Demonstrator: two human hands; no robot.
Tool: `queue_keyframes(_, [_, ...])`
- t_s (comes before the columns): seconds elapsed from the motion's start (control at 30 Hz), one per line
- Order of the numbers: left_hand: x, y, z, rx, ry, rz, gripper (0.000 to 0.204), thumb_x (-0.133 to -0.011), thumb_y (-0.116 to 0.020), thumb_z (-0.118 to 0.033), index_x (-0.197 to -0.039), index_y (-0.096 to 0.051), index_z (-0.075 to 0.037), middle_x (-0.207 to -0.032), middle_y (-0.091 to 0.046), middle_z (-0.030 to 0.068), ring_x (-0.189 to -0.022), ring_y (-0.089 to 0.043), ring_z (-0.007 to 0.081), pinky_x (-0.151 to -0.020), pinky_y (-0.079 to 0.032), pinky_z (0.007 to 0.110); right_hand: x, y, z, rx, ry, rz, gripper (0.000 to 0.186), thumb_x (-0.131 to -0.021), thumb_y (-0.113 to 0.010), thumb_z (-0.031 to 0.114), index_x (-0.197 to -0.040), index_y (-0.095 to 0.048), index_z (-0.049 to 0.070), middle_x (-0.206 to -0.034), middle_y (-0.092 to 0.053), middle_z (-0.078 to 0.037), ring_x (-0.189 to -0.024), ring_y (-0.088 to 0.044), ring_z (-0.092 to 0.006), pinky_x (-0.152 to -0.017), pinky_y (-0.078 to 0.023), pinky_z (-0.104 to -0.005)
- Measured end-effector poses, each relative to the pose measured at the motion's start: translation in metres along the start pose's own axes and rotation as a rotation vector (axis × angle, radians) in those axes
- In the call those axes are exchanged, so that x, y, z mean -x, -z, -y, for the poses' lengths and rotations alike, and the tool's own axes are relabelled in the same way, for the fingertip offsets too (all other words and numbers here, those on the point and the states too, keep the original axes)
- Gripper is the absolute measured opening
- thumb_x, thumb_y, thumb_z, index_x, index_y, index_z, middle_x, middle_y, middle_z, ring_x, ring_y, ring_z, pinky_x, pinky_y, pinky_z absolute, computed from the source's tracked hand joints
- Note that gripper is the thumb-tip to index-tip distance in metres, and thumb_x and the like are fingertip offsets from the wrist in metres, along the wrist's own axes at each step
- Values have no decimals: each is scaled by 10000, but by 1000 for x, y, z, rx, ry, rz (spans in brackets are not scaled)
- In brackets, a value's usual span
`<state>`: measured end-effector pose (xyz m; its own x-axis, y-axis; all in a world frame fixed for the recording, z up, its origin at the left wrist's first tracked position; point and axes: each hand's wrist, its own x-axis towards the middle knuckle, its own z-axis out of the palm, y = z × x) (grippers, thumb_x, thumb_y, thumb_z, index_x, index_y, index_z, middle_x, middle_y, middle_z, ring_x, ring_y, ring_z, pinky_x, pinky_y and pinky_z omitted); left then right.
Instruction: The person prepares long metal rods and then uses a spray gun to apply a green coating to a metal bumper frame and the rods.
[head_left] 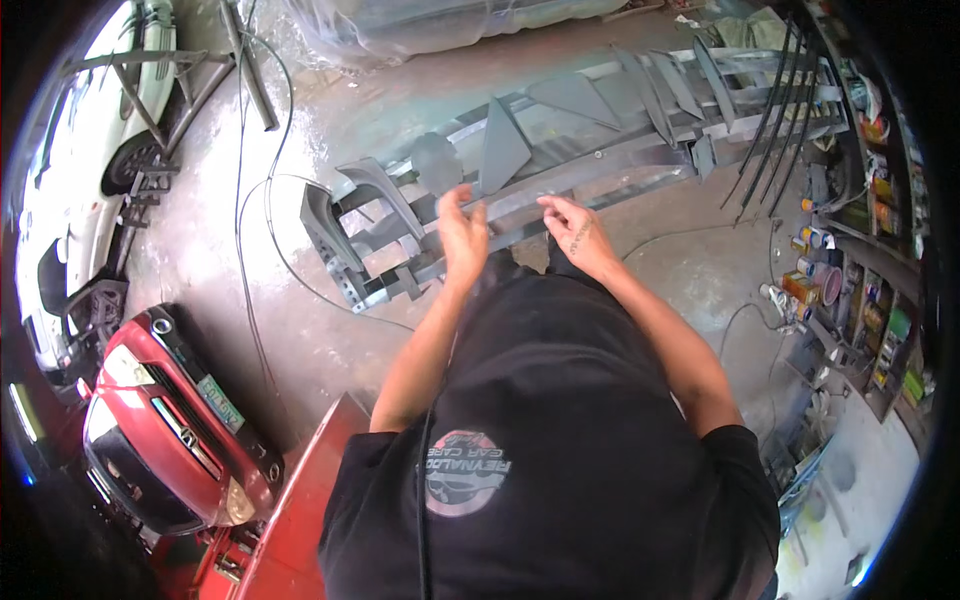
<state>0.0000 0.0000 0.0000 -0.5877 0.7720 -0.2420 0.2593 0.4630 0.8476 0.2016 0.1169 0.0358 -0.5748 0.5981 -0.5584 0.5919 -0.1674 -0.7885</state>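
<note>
My left hand (463, 238) is raised over the grey metal frame, its fingers bent at the lower edge of a round, flat grey disc (437, 160). The disc looks blurred, and its material is unclear; it appears to be in my fingertips. To its right, my right hand (580, 233) has curled fingers with thumb and forefinger close together. Whatever lies between them, if anything, is too small to make out. Beneath both hands runs the long grey frame (540, 215), bearing a pointed flat panel (505, 145) and a curved grey piece (385, 195).
Several thin black strips (775, 120) hang across the frame's right end. Shelves with cans (800, 285) line the right side. A red car bumper (165, 410) and a white car (70, 190) are at left. Cables (242, 200) trail over the floor; a covered vehicle (420, 25) stands behind.
</note>
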Motion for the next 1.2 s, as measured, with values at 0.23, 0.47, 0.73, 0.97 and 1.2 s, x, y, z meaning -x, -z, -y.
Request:
queue_keyframes(0.23, [-41, 30, 7, -28, 196, -394, 395, -879, -714, -50, -1247, -588, 13, -1157, -647, 215, -1034, -637, 373, -908, -493, 437, -49, -12, 54, 675, 672, -95, 373, -907, -615, 46, -1277, -663, 50, -1297, -596, -193, -1209, -557, -347, -982, -490, -461])
queue_keyframes(0.47, [-60, 24, -13, 18, 433, -329, 556, -889, -703, -49, -1404, -499, -1, -1151, -668, 223, -865, -715, 317, -688, -568, 405, -97, -36, 65, 927, 811, -25, 505, -858, -645, 62, -1362, -620, 76, -1450, -493, -221, -1403, -405, -425, -1157, -355, -551])
queue_keyframes(0.73, [-50, 34, 6, 603, 460, -332, 411, -914, -672, -8, -1286, -557, 122, -933, -670, 140, -528, -601, 153, -414, -467, 288, -86, -34, 77, 922, 862, 119, 554, -949, -646, 205, -1471, -513, 77, -1538, -434, -176, -1477, -341, -367, -1194, -305, -562])
queue_keyframes(0.97, [-16, 56, -19, 793, 402, -315, 295, -936, -689, -27, -1193, -611, 95, -796, -654, 67, -481, -536, 103, -407, -388, 243, -87, -37, 94, 932, 1012, 278, 763, -1003, -492, 560, -1528, -409, 13, -1638, -329, -154, -1544, -249, -309, -1225, -230, -572])
queue_keyframes(1.2, [-3, 59, -31, 872, 370, -279, 228, -933, -688, -13, -1139, -640, 74, -768, -631, 26, -481, -487, 76, -418, -366, 237, -81, -37, 112, 1007, 932, 273, 812, -983, -496, 575, -1570, -347, 35, -1658, -304, -133, -1565, -199, -297, -1248, -165, -576])
